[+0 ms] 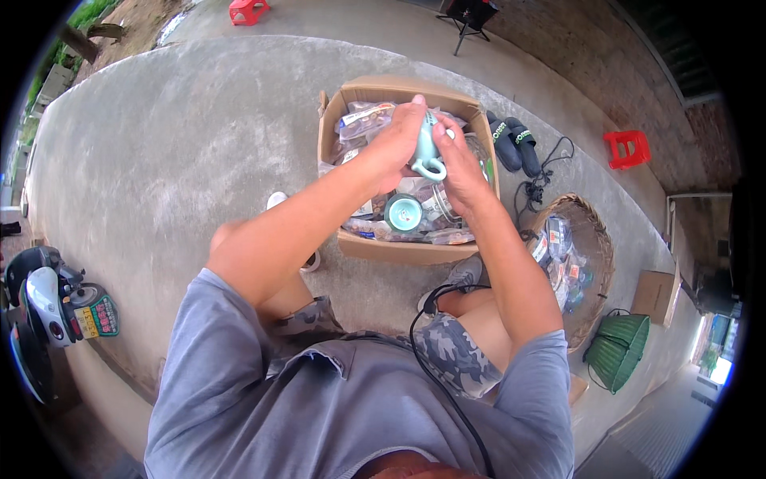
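Over an open cardboard box [423, 252], both hands are closed around a pale turquoise ceramic pot [426, 144] with a loop handle. My left hand [404, 137] grips it from the left, the thumb lying along its upper end. From the right, my right hand [459, 164] holds it with bent fingers; a small pale knob shows by those fingers. The loop handle points toward me, and the hands hide part of the body. Below the hands, a round dark-sided cup [404, 213] with a turquoise inside sits in the box among plastic-wrapped packets [365, 122].
Right of the box lie dark slippers [514, 145] and a black cord [536, 191]. A wicker basket [604, 263] with packets and a green basket [619, 349] stand nearer me. Red stools [627, 149] are farther off. At far left stands a scooter [52, 303].
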Available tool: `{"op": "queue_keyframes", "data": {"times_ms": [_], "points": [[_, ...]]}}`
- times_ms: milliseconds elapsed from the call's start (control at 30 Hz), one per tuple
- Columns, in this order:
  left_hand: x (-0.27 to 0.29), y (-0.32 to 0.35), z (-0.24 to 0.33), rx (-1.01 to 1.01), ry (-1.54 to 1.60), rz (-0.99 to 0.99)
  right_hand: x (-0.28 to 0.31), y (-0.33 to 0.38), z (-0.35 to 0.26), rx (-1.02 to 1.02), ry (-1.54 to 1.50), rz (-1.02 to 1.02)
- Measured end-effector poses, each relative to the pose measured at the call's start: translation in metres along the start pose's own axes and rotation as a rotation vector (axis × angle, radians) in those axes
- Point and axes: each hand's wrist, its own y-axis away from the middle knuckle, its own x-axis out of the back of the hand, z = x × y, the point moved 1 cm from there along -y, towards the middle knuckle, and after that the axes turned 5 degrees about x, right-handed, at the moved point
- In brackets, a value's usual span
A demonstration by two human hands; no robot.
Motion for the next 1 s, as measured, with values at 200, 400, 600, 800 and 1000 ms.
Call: {"op": "queue_keyframes", "data": {"times_ms": [200, 400, 600, 800, 1000], "points": [[0.002, -0.010, -0.018, -0.368, -0.149, 0.018, -0.006, -0.004, -0.002, 0.008, -0.128, 0.248], [0.006, -0.026, -0.029, -0.490, -0.213, 0.010, 0.009, -0.009, 0.001, -0.116, -0.347, 0.438], [0.009, -0.030, -0.027, -0.636, -0.660, 0.110, 0.012, -0.001, 0.002, -0.157, -0.510, 0.375], [0.003, -0.007, -0.012, -0.547, -0.808, -0.005, 0.029, 0.003, -0.013, -0.127, -0.470, 0.215], [0.011, 0.003, -0.007, -0.658, -0.957, -0.042, 0.024, 0.014, -0.026, -0.202, -0.355, 0.086]]}}
